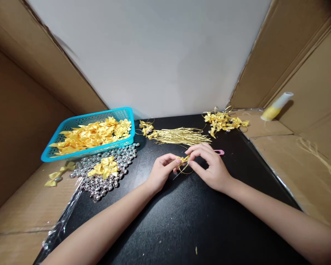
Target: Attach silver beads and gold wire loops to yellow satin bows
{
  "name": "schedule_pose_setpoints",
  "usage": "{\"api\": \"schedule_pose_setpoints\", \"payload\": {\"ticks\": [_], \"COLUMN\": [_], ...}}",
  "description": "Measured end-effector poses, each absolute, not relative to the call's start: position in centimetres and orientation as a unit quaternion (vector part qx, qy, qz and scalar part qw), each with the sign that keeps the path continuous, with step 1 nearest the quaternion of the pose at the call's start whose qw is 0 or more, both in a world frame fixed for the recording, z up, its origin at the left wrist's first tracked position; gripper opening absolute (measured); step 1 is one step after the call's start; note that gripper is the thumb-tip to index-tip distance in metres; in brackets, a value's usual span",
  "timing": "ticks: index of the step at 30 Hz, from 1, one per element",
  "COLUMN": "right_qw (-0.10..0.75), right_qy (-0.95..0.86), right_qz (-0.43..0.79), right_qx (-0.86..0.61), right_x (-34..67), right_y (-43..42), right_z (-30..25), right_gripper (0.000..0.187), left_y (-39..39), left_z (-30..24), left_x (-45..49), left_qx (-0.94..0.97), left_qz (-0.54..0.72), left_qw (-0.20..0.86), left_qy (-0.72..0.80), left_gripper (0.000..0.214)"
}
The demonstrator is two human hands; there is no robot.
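Observation:
My left hand (pixel 161 172) and my right hand (pixel 208 165) meet over the middle of a black mat (pixel 182 221). Both pinch a small yellow ribbon bow (pixel 183 159) with a loop of gold cord (pixel 185 170) hanging under it. The fingers of both hands are closed on it. Just beyond my hands lies a bundle of gold cords (pixel 182 136). A small pink object (pixel 219 152) shows behind my right hand, partly hidden.
A blue basket (pixel 57 138) of yellow bows stands at the left, beside a heap of silver bells (pixel 105 176) with a few bows on it. Finished bows (pixel 223 121) lie at the back right. Cardboard walls enclose the space; a white-and-yellow tube (pixel 276 106) rests at right.

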State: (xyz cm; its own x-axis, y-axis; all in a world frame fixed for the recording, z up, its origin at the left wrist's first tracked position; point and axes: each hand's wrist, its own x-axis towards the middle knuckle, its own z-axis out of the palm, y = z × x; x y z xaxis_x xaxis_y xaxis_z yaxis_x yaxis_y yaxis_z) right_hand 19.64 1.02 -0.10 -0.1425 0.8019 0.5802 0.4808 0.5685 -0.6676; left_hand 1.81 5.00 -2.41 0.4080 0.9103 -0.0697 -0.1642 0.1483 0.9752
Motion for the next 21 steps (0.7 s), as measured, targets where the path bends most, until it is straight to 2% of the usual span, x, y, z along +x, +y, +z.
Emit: {"api": "schedule_pose_setpoints", "payload": {"ticks": [4, 6, 8, 11, 14, 18, 21], "right_qw": [0.528, 0.548, 0.570, 0.584, 0.566, 0.532, 0.522], "right_qy": [-0.627, -0.564, -0.501, -0.414, -0.332, -0.240, -0.198], "right_qz": [0.333, 0.399, 0.445, 0.513, 0.609, 0.696, 0.724], "right_qx": [-0.466, -0.471, -0.476, -0.473, -0.445, -0.418, -0.405], "right_x": [19.6, 19.5, 19.4, 19.3, 19.2, 19.1, 19.0], "right_y": [1.4, 1.7, 1.8, 1.8, 1.6, 1.6, 1.7], "right_z": [0.0, 0.1, 0.1, 0.2, 0.3, 0.0, -0.3], "right_gripper": [0.009, 0.010, 0.012, 0.017, 0.025, 0.030, 0.025], "left_y": [4.9, 4.8, 4.7, 4.5, 4.3, 4.0, 3.8], "left_z": [-2.5, -2.4, -2.0, -1.4, -0.9, -0.5, -0.2], "left_x": [1.9, 1.8, 1.5, 1.1, 0.7, 0.5, 0.4], "left_qx": [0.517, 0.551, 0.624, 0.739, 0.807, 0.854, 0.870], "left_qz": [0.426, 0.451, 0.487, 0.523, 0.525, 0.490, 0.460], "left_qw": [0.646, 0.598, 0.491, 0.274, 0.100, -0.065, -0.125], "left_qy": [0.365, 0.367, 0.363, 0.323, 0.252, 0.164, 0.127], "left_gripper": [0.020, 0.017, 0.013, 0.006, 0.011, 0.017, 0.017]}}
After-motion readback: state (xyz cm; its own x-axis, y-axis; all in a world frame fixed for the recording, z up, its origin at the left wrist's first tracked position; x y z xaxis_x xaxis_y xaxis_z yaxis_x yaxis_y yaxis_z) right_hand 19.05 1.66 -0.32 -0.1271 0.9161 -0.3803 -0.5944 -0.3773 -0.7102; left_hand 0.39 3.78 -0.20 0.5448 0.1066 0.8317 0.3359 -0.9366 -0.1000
